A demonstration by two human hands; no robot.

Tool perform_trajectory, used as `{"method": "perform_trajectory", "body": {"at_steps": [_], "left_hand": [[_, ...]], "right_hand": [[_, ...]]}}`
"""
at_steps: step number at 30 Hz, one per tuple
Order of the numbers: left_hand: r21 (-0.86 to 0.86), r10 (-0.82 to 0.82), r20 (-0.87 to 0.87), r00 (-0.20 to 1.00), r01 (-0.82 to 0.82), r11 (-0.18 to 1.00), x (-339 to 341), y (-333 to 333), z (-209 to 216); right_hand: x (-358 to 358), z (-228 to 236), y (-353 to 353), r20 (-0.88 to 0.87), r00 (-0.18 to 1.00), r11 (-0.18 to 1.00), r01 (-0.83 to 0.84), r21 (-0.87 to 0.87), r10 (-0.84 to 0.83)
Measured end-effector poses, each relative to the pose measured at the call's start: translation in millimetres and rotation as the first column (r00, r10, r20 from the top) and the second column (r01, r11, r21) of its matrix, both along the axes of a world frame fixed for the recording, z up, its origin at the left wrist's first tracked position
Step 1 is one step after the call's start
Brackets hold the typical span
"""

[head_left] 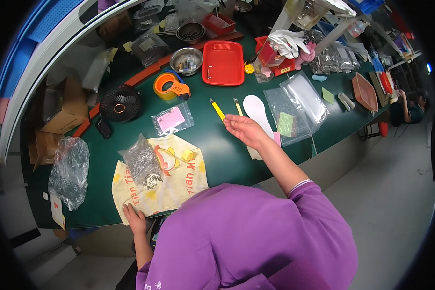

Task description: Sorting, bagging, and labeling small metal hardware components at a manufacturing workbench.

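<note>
My right hand (245, 130) is closed in a pinch around the lower end of a yellow utility knife (216, 108), held above the green table. At the table's near edge, my left hand (135, 220) rests on the lower left corner of a pale yellow printed cloth (125, 203), fingers stretched out and slightly apart. On that cloth lies a clear plastic bag (144, 162) full of small metal-looking parts, bunched at its near end. A second slim yellow cutter (238, 105) lies beyond my right hand, beside a white insole-shaped piece (258, 113).
A black fan (121, 107), an orange tape roll (165, 86) and a steel bowl (186, 61) stand at the far left. Farther back is a red tray (223, 63). Clear bags (304, 101) lie right, near a stapler (345, 101). Crumpled plastic (69, 171) sits left.
</note>
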State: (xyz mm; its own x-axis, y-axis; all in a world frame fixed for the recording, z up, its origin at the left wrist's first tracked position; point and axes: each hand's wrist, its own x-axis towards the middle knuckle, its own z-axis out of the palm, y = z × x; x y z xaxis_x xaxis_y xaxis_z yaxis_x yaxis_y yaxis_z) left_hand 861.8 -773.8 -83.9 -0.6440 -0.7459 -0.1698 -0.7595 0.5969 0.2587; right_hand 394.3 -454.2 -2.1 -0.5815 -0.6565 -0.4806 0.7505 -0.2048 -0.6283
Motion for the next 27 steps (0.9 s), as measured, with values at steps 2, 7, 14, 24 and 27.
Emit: {"method": "perform_trajectory", "body": {"at_steps": [2, 7, 14, 24, 27], "left_hand": [[0.066, -0.001, 0.051, 0.999, -0.002, 0.998, -1.8, -3.0, 1.2], [0.088, -0.020, 0.109, 0.994, 0.011, 0.996, 5.3, -8.1, -0.3], [0.101, -0.067, 0.127, 0.990, 0.055, 0.993, 5.1, -14.8, -3.8], [0.149, -0.043, 0.130, 0.991, 0.024, 0.989, 11.8, -18.3, -10.6], [0.142, -0.058, 0.115, 0.992, 0.042, 0.989, 13.2, -18.7, -10.7]], "right_hand": [[-2.7, -9.6, 12.3, 0.008, 0.999, 0.998, 0.038, 0.044, -0.038], [-31.3, 2.8, 39.3, 0.020, 0.978, 0.972, 0.210, -0.107, -0.209], [-44.7, 72.7, 60.8, -0.314, 0.882, 0.936, 0.340, -0.089, -0.351], [-31.5, 100.9, 59.9, -0.444, 0.824, 0.926, 0.376, -0.035, -0.351], [-29.7, 102.8, 56.5, -0.498, 0.801, 0.924, 0.382, -0.002, -0.332]]}}
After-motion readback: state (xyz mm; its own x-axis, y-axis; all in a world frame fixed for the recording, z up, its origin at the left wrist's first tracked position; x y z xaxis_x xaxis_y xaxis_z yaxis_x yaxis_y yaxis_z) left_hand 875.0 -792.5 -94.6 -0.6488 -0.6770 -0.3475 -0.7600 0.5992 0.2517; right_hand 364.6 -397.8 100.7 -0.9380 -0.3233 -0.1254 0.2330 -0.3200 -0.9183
